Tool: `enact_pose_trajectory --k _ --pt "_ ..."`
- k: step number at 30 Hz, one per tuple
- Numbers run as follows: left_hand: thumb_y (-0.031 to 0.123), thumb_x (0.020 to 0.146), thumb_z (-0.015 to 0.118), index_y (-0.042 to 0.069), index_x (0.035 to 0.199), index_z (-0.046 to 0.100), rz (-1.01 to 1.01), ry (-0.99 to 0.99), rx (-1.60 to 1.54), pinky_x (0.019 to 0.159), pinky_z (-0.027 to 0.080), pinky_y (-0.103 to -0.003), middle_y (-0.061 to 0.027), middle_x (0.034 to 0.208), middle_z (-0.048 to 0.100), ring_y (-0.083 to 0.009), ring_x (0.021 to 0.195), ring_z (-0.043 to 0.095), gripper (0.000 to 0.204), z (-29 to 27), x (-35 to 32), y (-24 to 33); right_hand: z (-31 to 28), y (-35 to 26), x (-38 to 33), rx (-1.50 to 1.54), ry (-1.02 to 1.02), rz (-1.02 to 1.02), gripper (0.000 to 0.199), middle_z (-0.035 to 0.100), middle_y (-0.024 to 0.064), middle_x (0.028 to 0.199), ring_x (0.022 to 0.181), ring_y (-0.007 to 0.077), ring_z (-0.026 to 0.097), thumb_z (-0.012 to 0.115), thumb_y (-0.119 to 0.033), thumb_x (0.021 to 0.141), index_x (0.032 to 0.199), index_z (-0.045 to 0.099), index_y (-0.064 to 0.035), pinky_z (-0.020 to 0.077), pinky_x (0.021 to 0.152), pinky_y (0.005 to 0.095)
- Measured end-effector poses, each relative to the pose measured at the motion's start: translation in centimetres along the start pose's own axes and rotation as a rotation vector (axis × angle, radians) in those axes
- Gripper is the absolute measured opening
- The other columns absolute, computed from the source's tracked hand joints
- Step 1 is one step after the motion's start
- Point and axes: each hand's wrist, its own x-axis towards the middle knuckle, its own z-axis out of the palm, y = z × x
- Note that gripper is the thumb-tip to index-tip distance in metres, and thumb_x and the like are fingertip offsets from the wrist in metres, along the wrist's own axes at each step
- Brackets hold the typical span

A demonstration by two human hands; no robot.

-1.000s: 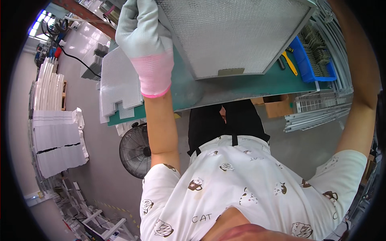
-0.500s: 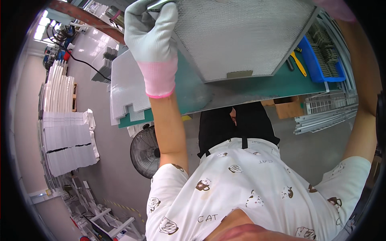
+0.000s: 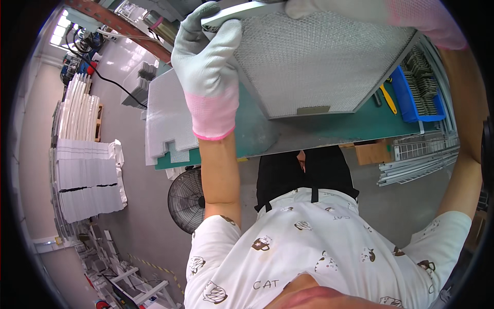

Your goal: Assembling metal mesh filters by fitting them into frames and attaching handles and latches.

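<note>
A silvery mesh panel (image 3: 324,64) with a thin metal frame stands tilted up over the green-topped table, its lower edge at the tabletop. Along its upper edge runs a pale grey metal frame strip (image 3: 247,12). My left hand (image 3: 211,64), in a white and pink knit glove, pinches the strip's left end between thumb and fingers at the panel's corner. My right hand (image 3: 350,9), gloved alike, lies over the strip farther right with its fingertip against it. The top of the picture cuts off part of that hand.
On the table (image 3: 262,136), more mesh sheets (image 3: 170,113) lie at left. A blue bin (image 3: 406,98) of small metal pieces stands at right, beside a yellow-handled tool (image 3: 389,100). A black floor fan (image 3: 185,201) and a cardboard box (image 3: 373,153) are below the table edge.
My right hand has come leftward along the panel's top edge, from the upper right corner onto the frame strip. More of the strip now shows. My left hand keeps its pinch at the corner.
</note>
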Motion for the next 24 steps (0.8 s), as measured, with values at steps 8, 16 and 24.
enact_pose_trajectory --k 8,16,24 --pt "0.005 0.087 0.064 -0.002 0.112 0.057 0.100 -0.028 0.228 0.084 0.040 -0.020 -0.0024 0.101 0.058 -0.0064 0.089 0.053 0.027 0.6 0.4 -0.5 1.8 -0.3 -0.1 0.231 0.201 0.077 0.024 0.067 0.0158 0.094 0.088 0.0276 0.063 0.056 -0.007 0.084 0.105 0.065 0.0014 0.0479 0.079 0.0325" --pt "0.008 0.090 0.060 -0.002 0.116 0.057 0.089 -0.005 0.123 0.086 0.039 -0.020 -0.0034 0.105 0.060 -0.0061 0.092 0.053 0.028 -0.1 0.1 -0.1 2.4 0.2 0.8 0.096 0.257 0.002 0.024 0.068 0.0164 0.088 0.081 0.0248 0.064 0.055 -0.004 0.081 0.102 0.066 0.0021 0.0493 0.076 0.0310" --pt "0.011 0.093 0.056 -0.004 0.115 0.057 0.092 -0.025 0.031 0.090 0.039 -0.021 -0.0057 0.108 0.060 -0.0079 0.095 0.054 0.026 -1.2 0.6 -0.4 2.7 -0.3 0.9 0.224 0.244 0.037 0.024 0.068 0.0151 0.087 0.080 0.0227 0.064 0.057 -0.005 0.081 0.102 0.067 0.0011 0.0500 0.075 0.0299"
